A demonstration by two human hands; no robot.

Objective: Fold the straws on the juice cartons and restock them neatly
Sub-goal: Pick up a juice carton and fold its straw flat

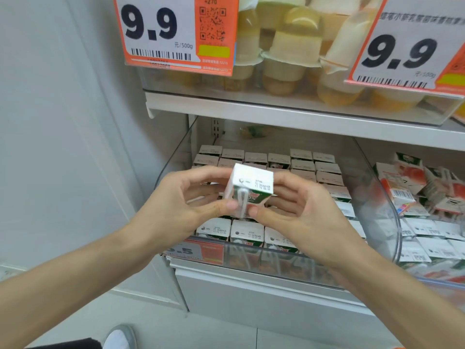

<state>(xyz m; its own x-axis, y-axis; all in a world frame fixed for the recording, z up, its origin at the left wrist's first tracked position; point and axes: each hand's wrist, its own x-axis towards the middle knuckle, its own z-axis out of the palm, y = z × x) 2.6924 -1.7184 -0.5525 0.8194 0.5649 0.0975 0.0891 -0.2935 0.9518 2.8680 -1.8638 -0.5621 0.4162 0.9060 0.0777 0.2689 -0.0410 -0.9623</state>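
The juice carton is held in the air with its white top tipped toward the camera, above the rows of cartons standing in the clear bin. Its white straw lies on the near face, between the two thumb tips, which press that face beside the straw's lower end. The left hand and the right hand both pinch the carton, their other fingers curled round its sides and back.

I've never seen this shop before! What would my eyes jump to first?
Probably the little juice carton in the middle, held by the left hand and right hand. Then the big orange 9.9 price signs up top, and the rows of cartons in the clear bin behind the hands.
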